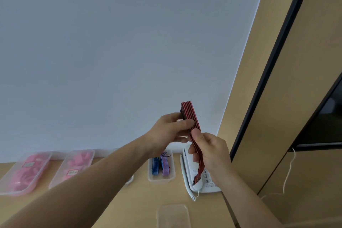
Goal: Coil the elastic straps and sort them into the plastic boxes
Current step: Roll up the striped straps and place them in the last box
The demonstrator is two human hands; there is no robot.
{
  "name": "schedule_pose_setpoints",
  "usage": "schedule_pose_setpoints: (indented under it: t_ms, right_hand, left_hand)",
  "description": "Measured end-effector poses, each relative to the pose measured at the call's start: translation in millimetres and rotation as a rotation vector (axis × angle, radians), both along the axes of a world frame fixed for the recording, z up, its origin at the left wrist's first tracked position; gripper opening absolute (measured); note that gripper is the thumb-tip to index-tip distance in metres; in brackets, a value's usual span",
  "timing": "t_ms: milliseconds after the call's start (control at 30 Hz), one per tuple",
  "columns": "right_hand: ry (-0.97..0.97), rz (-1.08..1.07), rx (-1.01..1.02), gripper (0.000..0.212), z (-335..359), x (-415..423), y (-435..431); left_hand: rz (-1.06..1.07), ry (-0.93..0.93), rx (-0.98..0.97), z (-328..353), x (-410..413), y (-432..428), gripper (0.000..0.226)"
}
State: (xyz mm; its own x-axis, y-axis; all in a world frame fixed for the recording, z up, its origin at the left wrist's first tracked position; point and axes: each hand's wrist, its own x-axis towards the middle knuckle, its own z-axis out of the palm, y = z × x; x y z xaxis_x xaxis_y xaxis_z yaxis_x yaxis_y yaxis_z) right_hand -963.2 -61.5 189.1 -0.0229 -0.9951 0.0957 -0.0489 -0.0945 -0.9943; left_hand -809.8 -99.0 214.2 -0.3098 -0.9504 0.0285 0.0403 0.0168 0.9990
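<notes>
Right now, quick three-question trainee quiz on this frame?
1. True or false: the left hand and right hand both hold the red-and-black strap.
2. The box nearest the telephone holds: A) pink straps B) a blue and a purple coiled strap C) nothing.
3. Fill in: the strap's frayed loose end hangs below the ___ hand.

Key: 1 true; 2 B; 3 right.
</notes>
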Motion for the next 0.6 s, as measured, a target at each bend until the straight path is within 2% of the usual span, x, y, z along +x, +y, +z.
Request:
schedule_pose_setpoints:
  t_ms: [100,233,400,467,600]
  right_hand:
    - [0.022,-0.025,0.033,0.037,-3,0,-1]
    - [-0.007,0.012,0.061,0.034,-2,3,-1]
    - [-0.048,0.035,0.080,0.035,-1,1,1]
    - [-0.092,0.040,0.094,0.042,-1,1,2]
    - [-0.175,0.095,0.126,0.068,2,2,2]
  left_hand:
    - [0.072,-0.020,-0.121,6,0,-2,0.034]
    - [0.141,-0.266,-0.395,7,1,-2,0.046]
    - [0.134,-0.443,-0.667,-3,6,-2,0.050]
    - [0.128,-0.522,-0.766,-7,9,-2,0.047]
    - [0.155,-0.693,-0.980,-11,16,-4,0.047]
